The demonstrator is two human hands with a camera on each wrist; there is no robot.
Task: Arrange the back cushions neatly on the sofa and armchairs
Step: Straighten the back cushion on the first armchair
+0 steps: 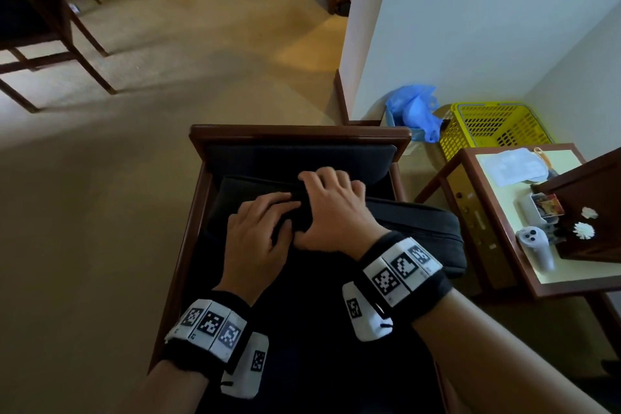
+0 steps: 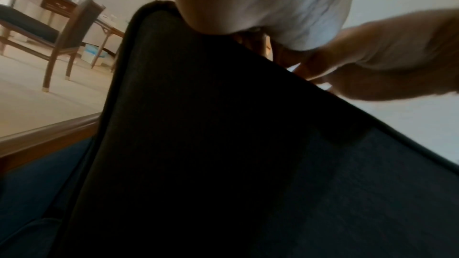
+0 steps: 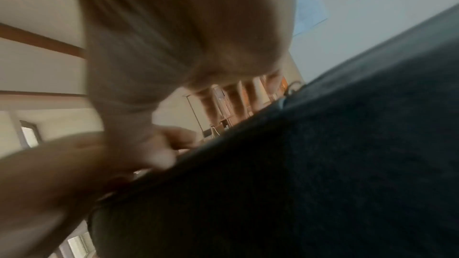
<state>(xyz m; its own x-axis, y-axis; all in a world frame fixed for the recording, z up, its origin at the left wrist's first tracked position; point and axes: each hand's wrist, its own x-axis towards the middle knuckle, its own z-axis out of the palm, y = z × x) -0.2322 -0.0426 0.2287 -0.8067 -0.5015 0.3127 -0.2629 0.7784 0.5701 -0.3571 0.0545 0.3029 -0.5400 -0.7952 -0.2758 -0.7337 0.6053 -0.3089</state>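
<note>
A wooden armchair (image 1: pixel 198 205) stands just in front of me, with one dark back cushion (image 1: pixel 299 158) upright against its far rail. A second dark cushion (image 1: pixel 420 228) lies tilted across the seat, its right end over the armrest. My left hand (image 1: pixel 262 228) and right hand (image 1: pixel 332 208) sit side by side on this cushion's upper edge, fingers curled over it. In the left wrist view the cushion (image 2: pixel 198 144) fills the frame under my left palm (image 2: pixel 261 7). The right wrist view is blurred, showing the cushion (image 3: pixel 323 164) below my right hand (image 3: pixel 186 36).
To the right of the armchair is a side table (image 1: pixel 568 270) with a white controller (image 1: pixel 534 245), papers and a dark wooden box (image 1: pixel 591 212). Behind it are a yellow basket (image 1: pixel 494 128) and a blue plastic bag (image 1: pixel 413 111) by the wall. Wooden chairs (image 1: pixel 50 27) stand far left on open carpet.
</note>
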